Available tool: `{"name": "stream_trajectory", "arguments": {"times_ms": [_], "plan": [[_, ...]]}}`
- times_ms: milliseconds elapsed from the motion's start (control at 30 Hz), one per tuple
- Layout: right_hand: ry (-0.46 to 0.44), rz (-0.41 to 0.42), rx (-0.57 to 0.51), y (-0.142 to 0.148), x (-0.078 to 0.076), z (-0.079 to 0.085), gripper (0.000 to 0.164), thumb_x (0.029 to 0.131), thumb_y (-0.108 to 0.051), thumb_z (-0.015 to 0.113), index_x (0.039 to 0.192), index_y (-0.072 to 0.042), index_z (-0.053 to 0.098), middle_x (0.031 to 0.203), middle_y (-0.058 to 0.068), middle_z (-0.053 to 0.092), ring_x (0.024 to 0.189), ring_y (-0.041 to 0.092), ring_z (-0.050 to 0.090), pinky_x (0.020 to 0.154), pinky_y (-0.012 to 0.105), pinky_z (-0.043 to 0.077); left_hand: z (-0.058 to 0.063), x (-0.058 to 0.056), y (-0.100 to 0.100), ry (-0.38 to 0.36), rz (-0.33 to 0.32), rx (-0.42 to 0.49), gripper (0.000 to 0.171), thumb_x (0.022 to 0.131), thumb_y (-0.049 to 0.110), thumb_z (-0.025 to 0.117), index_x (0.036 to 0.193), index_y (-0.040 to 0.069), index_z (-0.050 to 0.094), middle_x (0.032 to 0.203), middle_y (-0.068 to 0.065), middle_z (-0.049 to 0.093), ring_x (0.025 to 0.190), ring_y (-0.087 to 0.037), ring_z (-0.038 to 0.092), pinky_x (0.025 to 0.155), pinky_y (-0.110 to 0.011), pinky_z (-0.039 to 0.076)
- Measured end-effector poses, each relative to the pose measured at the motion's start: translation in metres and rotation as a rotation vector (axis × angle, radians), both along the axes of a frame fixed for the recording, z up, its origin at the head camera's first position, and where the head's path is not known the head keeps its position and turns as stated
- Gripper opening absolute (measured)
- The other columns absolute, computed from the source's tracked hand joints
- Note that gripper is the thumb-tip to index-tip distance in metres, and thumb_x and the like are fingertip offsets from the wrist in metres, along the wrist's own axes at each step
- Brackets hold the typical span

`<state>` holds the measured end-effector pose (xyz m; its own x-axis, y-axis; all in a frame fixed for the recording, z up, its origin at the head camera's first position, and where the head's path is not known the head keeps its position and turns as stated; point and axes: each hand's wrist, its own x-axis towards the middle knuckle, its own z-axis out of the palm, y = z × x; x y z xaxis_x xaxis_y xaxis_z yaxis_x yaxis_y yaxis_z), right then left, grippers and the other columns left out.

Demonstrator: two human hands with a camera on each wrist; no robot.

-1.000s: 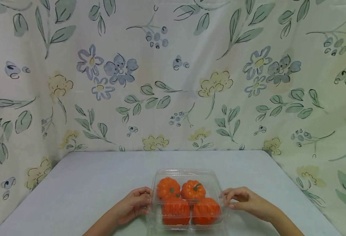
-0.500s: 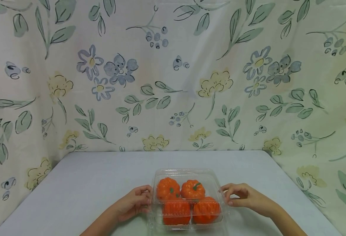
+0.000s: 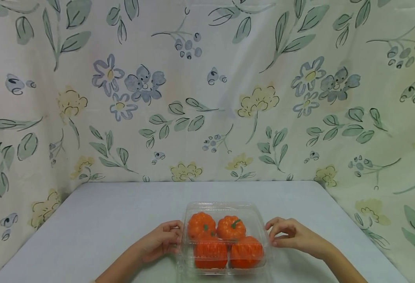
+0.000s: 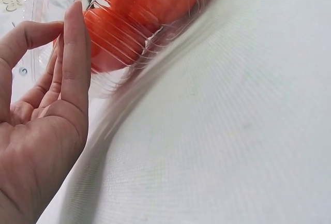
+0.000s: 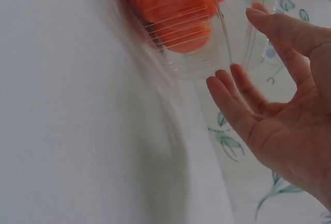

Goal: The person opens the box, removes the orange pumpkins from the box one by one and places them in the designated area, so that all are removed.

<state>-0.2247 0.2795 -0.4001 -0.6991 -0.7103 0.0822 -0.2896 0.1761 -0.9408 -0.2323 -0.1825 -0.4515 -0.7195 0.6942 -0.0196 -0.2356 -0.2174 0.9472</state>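
A clear plastic clamshell container (image 3: 225, 207) sits on the table, holding several orange pumpkins with green stems, such as the back right pumpkin (image 3: 231, 228). My left hand (image 3: 161, 241) is at its left side. In the left wrist view, the left thumb and a finger (image 4: 76, 53) pinch the thin rim. On the opposite side is my right hand (image 3: 290, 236). The right wrist view shows that hand's thumb and fingers (image 5: 232, 107) parted near the rim, with some fingertips at or very near the plastic. Whether the lid is fully pressed down, I cannot tell.
The white table (image 3: 122, 208) spreads around the container. A floral curtain (image 3: 207, 129) hangs behind it and along both sides.
My right hand has risen slightly and its fingertips have come a little away from the container's side. My left hand has shifted slightly upward; the container stays nearly in place.
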Motion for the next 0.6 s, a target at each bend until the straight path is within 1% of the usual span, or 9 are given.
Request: {"name": "stream_trajectory", "arguments": {"times_ms": [200,300,467,533,600], "plan": [[0.031,-0.012,-0.041,-0.004,0.0,0.004,0.011,0.103,-0.001,0.06,0.103,-0.003,0.07,0.124,0.001,0.063,0.12,0.005,0.055,0.092,0.027,0.057,0.001,-0.001,-0.001,0.004,-0.021,-0.004,0.021,0.102,-0.002,0.048,0.11,0.016,0.057,0.091,0.009,0.06,0.08,-0.003,0.062,0.074,-0.021,0.06],[0.043,-0.033,-0.058,-0.006,-0.001,0.006,0.013,0.103,0.0,0.059,0.105,-0.004,0.071,0.124,0.0,0.062,0.12,0.005,0.055,0.092,0.028,0.058,0.002,-0.002,-0.002,0.001,-0.029,-0.012,0.021,0.102,-0.002,0.049,0.111,0.015,0.057,0.093,0.008,0.061,0.081,-0.004,0.064,0.076,-0.021,0.061],[0.067,-0.087,-0.083,-0.009,-0.002,0.009,0.012,0.103,-0.001,0.06,0.105,-0.005,0.071,0.121,-0.003,0.06,0.118,0.008,0.056,0.09,0.026,0.059,0.002,-0.004,-0.004,-0.02,-0.035,-0.031,0.019,0.104,0.002,0.051,0.118,0.014,0.056,0.099,0.005,0.067,0.082,-0.005,0.069,0.078,-0.021,0.061],[0.079,-0.101,-0.1,-0.01,-0.003,0.01,0.01,0.103,-0.001,0.061,0.104,-0.006,0.071,0.121,-0.004,0.06,0.117,0.01,0.056,0.09,0.026,0.06,0.002,-0.005,-0.004,-0.023,-0.032,-0.038,0.019,0.104,0.003,0.053,0.121,0.012,0.056,0.099,0.005,0.068,0.083,-0.005,0.069,0.079,-0.022,0.062],[0.092,-0.107,-0.118,-0.011,-0.003,0.011,0.011,0.103,0.0,0.06,0.104,-0.006,0.07,0.121,-0.004,0.061,0.116,0.01,0.058,0.089,0.026,0.06,0.001,-0.005,-0.005,-0.026,-0.024,-0.042,0.024,0.105,0.005,0.055,0.128,0.01,0.055,0.1,0.004,0.069,0.084,-0.006,0.069,0.08,-0.023,0.062]]}}
